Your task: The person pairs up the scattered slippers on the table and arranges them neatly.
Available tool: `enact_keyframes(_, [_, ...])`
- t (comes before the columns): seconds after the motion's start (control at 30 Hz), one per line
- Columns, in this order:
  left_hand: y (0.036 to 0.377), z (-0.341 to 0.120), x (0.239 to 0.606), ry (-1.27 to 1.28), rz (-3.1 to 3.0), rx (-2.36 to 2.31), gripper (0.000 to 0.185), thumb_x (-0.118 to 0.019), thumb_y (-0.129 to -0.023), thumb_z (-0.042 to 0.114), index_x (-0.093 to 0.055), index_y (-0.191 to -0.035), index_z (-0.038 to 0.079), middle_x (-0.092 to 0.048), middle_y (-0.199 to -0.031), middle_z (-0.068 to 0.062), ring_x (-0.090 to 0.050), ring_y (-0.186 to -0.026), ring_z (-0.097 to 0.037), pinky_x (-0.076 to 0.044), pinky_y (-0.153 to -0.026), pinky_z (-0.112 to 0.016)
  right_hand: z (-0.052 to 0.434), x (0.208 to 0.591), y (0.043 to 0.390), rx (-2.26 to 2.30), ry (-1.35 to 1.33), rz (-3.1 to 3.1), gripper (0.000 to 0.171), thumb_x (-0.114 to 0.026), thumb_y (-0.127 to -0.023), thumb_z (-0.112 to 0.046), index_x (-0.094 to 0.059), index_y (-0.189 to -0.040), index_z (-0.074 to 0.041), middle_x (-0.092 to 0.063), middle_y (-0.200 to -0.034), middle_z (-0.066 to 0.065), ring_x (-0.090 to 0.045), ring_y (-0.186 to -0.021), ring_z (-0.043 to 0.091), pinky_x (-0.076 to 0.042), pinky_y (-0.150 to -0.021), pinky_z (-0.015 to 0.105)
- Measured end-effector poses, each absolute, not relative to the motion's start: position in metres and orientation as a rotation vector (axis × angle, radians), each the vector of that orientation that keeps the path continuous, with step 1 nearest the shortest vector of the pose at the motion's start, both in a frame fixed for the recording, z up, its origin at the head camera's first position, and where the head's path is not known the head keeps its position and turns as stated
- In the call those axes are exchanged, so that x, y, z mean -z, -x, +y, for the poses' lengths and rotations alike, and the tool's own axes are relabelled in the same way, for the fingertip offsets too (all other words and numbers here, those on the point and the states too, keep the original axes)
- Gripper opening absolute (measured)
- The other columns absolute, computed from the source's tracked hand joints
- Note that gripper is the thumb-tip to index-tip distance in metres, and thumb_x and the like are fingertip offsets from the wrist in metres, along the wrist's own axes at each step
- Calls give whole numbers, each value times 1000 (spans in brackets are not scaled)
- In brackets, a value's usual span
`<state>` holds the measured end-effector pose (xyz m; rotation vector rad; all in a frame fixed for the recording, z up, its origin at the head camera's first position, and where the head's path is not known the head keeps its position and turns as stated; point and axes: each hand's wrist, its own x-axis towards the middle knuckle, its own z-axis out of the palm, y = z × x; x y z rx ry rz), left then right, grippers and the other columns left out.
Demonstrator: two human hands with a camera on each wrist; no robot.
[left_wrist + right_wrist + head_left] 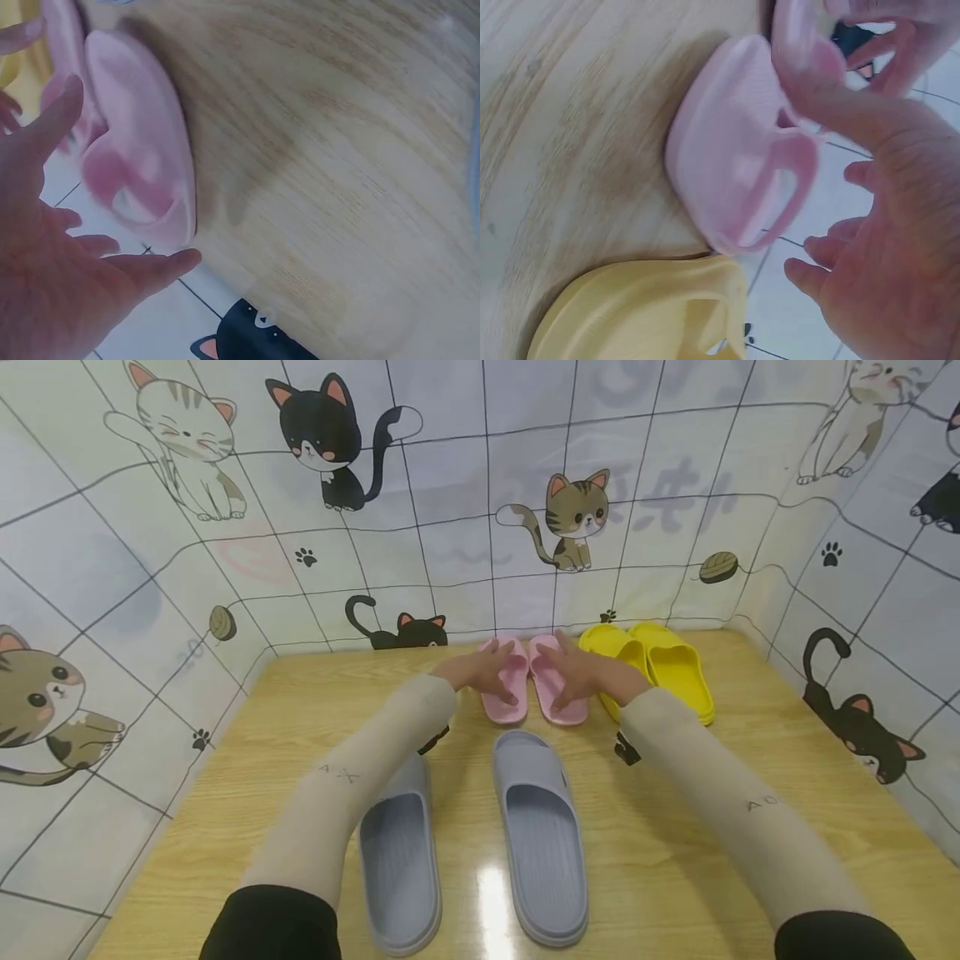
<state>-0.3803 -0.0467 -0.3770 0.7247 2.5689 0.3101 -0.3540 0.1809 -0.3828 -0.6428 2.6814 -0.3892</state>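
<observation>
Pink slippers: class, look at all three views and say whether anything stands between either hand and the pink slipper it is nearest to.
Nothing visible does. The left hand is spread over the left pink slipper and the right hand over the right pink slipper. The yellow slippers lie off to the right; the grey slippers sit nearer the person.

2 pink slippers [534,681] side by side, toes toward the wall

The person wore 2 beige arm sleeves [360,768], each printed with small dark letters near the forearm, over black upper sleeves [273,922]; both hands were bare.
</observation>
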Motion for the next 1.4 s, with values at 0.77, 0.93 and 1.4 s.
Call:
enact_keyframes(0.77, [274, -168, 339, -734, 2423, -364, 64, -80, -89, 39, -55, -141, 13, -61, -140, -19, -61, -129, -35, -52, -104, -48, 156, 353, 248, 610, 952, 2449, 75, -82, -88, -40, -52, -150, -10, -59, -148, 12, -58, -133, 36, -48, -112, 54])
enact_keyframes(0.93, [259, -173, 342, -635, 2431, -327, 71, -89, -78, 37, -58, -139, 17, -64, -136, -9, -60, -125, -28, -54, -99, -44, 145, 356, 240, 557, 958, 2451, 82, -87, -82, -39, -53, -150, -12, -61, -146, 9, -59, -132, 32, -48, -111, 51])
enact_keyframes(1.4, [245, -175, 349, -506, 2484, -285, 76, -98, -64, 33, -62, -128, 17, -61, -134, -8, -58, -119, -24, -52, -98, -45, 141, 360, 236, 401, 833, 2446, 81, -90, -77, -31, -53, -149, -19, -56, -150, 6, -55, -130, 26, -45, -114, 50])
